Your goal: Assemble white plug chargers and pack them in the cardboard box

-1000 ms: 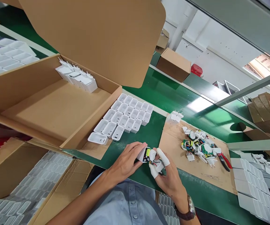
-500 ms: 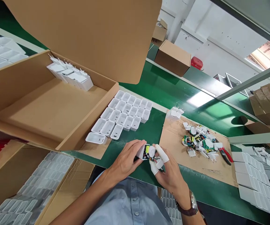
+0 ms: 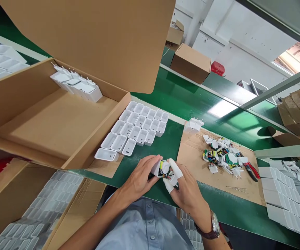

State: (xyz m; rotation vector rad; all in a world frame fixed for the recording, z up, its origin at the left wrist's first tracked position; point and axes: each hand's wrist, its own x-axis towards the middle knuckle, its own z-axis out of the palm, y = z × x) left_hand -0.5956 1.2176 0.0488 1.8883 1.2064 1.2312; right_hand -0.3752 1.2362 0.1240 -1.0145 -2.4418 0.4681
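My left hand (image 3: 142, 176) grips a white charger shell (image 3: 156, 167) low over the green bench. A small circuit board (image 3: 162, 169) with yellow and green parts sits in the shell's open end. My right hand (image 3: 185, 189), with white finger cots on its fingertips, pinches the board and its red and black wires against the shell. Behind my hands stand rows of empty white shells (image 3: 136, 130). Loose circuit boards and white plug caps (image 3: 221, 156) lie heaped on a cardboard sheet (image 3: 191, 158) to the right.
An open cardboard box (image 3: 48, 121) at left holds a row of finished chargers (image 3: 74, 85) at its back wall. Red-handled pliers (image 3: 251, 171) lie by the heap. White trays (image 3: 282, 201) sit at far right, more trays (image 3: 35, 205) in a box at lower left.
My right fingers have closed in, pressing the board further toward the shell. The view has shifted slightly; the hands stay in place.
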